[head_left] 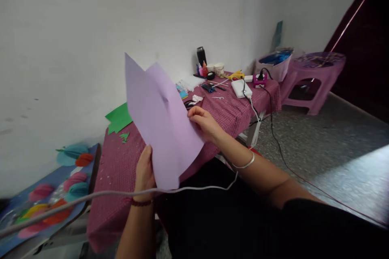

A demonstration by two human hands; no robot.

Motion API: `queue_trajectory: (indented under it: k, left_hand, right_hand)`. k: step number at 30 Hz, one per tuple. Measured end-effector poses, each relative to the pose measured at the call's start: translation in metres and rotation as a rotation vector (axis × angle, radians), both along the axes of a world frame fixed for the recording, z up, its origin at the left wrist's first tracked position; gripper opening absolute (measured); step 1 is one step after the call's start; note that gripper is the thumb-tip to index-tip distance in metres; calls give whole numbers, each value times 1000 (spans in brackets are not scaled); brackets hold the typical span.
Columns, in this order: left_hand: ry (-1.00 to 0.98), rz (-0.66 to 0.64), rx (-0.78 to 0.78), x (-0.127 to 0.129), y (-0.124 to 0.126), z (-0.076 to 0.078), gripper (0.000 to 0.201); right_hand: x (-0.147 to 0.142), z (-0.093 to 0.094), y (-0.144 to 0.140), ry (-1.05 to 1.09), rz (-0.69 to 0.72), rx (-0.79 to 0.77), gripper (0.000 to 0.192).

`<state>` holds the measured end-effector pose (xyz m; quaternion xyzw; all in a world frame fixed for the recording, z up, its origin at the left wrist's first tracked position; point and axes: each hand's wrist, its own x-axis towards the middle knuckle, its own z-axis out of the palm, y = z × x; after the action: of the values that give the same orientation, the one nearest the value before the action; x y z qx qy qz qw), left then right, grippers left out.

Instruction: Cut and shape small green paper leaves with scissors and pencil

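Observation:
A large sheet of light purple paper is held up in front of me, bent along its length with its upper corners standing apart. My left hand grips its lower left edge, thumb on the near face and the other fingers hidden behind. At the right edge, my right hand pinches the sheet between thumb and fingers. Behind the paper on the left lies a green sheet with a jagged edge, and small green scraps rest near it.
The table wears a pink checked cloth. Toward its far end are a black bottle, glue bottles, cups, tools, a white power bank and a purple power socket. A white cable crosses before me. A purple stool stands right.

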<state>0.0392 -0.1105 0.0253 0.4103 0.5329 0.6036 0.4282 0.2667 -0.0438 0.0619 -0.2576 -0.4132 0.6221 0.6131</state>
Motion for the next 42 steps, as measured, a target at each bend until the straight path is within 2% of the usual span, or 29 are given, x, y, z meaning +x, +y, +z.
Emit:
queue_trajectory:
  k: [2,5,9,14,19,21,25,27,28,31,33,37,42]
  left_hand:
    - [-34,20,-15,-9,1,0,29]
    - [-47,117,-4,-17,2,1,24]
    - [0,126,24,-12,0,-4,20]
    - [245,126,78,-11,1,-13,21]
    - [347,110,119,-20,2,-11,26]
    - [285,80,87,-20,3,-12,27]
    - [-51,46,-124,-23,11,-17,39]
    - [-136,55,-176,-28,15,-19,38]
    - [-153,61,-188,-31,17,-20,36]
    - [-149,73,-208,-40,20,-19,27]
    - [-94,88,-195,-47,20,-18,26]
    - [24,177,-132,-56,18,-16,30]
    - [156,297,-14,-61,12,-19,43]
  right_hand:
    - [4,-4,3,-53,24,62,11]
    - [3,-12,8,-111,84,141,14]
    - [-2,-27,16,-87,143,13,27]
    - [4,-48,29,-124,78,-111,48]
    - [0,-52,39,-243,-60,-110,29]
    - [-7,-53,45,-289,-116,-95,21]
    - [-23,-56,61,-382,-286,-37,6]
    - [-30,-60,70,-415,-334,-20,3]
    - [-33,-63,74,-426,-335,-20,4]
    - [-40,-72,84,-437,-274,-43,27]
    - [-43,-75,89,-416,-224,-58,33]
    - [-47,-70,89,-292,-133,-57,29]
    - [-41,-46,86,-77,-84,-19,38]
